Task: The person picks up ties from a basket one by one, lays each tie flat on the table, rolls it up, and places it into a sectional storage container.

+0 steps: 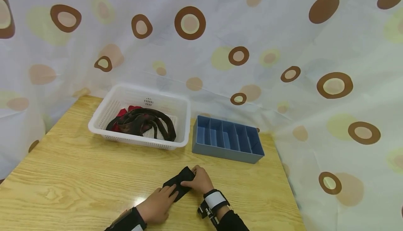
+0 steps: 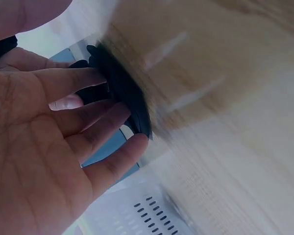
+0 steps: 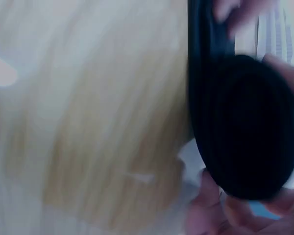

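Note:
A strip of black cloth (image 1: 183, 178) lies on the table in front of me, rolled at its right end. The right wrist view shows that roll as a dark oval (image 3: 257, 132); its exact kind of garment cannot be told. My right hand (image 1: 202, 180) grips the rolled end between thumb and fingers. With nearly straight fingers, my left hand (image 1: 156, 204) presses on the cloth's near left part. In the left wrist view, those fingertips (image 2: 137, 142) touch the black cloth (image 2: 130, 93) close to the tabletop.
Behind the hands, a white perforated basket (image 1: 126, 138) holds dark patterned and red fabric pieces (image 1: 141, 119). To its right stands a blue-grey box (image 1: 220, 151) with several narrow compartments. The wooden table (image 1: 78, 182) meets a dotted curtain (image 1: 214, 17) at the back and right.

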Demonstrator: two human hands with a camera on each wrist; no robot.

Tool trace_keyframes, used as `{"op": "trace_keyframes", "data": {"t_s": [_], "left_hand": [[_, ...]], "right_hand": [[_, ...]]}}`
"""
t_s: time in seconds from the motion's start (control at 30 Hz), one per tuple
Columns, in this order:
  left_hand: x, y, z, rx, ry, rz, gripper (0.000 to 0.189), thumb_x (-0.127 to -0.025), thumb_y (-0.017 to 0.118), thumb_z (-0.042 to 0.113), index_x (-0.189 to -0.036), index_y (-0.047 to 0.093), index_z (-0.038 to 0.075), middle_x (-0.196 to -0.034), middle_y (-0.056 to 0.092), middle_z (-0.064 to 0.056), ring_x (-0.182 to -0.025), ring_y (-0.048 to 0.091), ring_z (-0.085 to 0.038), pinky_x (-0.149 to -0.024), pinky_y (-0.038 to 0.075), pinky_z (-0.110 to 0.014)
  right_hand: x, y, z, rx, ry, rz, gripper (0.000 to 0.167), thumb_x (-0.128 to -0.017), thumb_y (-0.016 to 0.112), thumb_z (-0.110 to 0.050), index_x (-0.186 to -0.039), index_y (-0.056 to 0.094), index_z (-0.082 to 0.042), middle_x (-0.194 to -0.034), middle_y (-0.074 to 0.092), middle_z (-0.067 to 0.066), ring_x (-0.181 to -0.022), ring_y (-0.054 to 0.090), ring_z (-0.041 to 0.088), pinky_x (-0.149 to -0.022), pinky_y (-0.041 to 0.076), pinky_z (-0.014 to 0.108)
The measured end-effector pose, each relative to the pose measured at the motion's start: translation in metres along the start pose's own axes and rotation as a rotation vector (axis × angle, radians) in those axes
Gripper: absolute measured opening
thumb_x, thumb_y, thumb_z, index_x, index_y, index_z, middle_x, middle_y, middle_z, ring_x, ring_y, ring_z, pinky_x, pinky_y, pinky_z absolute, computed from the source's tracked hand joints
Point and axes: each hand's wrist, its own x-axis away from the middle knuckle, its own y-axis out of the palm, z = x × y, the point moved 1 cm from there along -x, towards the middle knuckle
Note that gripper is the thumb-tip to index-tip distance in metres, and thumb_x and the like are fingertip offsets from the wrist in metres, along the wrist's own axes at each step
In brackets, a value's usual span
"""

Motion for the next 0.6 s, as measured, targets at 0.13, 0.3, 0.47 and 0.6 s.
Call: {"op": "trace_keyframes", "data": {"t_s": [0.13,0.3,0.47,0.6], "left_hand": [[-0.001,-0.006,-0.007,0.021,-0.056,0.125,0.042,-0.081,0.068,0.023,-0.117,0.062,0.001,-0.121,0.058,-0.016,-0.108,0.057,-0.029,-0.087,0.049,-0.043],[-0.009,-0.020,-0.023,0.093,-0.180,0.400,0.029,-0.081,0.071,0.015,-0.102,0.057,0.001,-0.092,0.055,-0.012,-0.078,0.057,-0.024,-0.065,0.048,-0.037],[-0.014,-0.024,-0.034,0.190,-0.178,0.436,0.028,-0.083,0.070,0.016,-0.105,0.055,0.006,-0.099,0.056,-0.011,-0.084,0.059,-0.024,-0.067,0.051,-0.037],[-0.012,-0.021,-0.039,0.211,-0.137,0.387,0.029,-0.086,0.068,0.022,-0.107,0.057,0.006,-0.103,0.058,-0.012,-0.088,0.060,-0.025,-0.071,0.051,-0.039]], "right_hand": [[-0.001,0.013,-0.013,0.066,-0.140,0.085,0.053,-0.063,0.087,-0.015,-0.086,0.040,-0.007,-0.081,0.038,0.003,-0.073,0.039,0.015,-0.063,0.035,0.027],[0.002,0.029,-0.025,0.410,-0.367,0.255,0.055,-0.058,0.089,-0.012,-0.088,0.044,-0.011,-0.081,0.041,0.002,-0.074,0.043,0.014,-0.059,0.042,0.023],[0.012,0.035,-0.031,0.489,-0.516,0.200,0.052,-0.062,0.087,-0.030,-0.097,0.052,-0.014,-0.086,0.044,0.000,-0.078,0.041,0.011,-0.066,0.044,0.019],[0.021,0.033,-0.034,0.350,-0.534,0.004,0.028,-0.080,0.075,-0.033,-0.096,0.059,-0.016,-0.090,0.048,-0.003,-0.081,0.042,0.007,-0.070,0.043,0.016]]}}
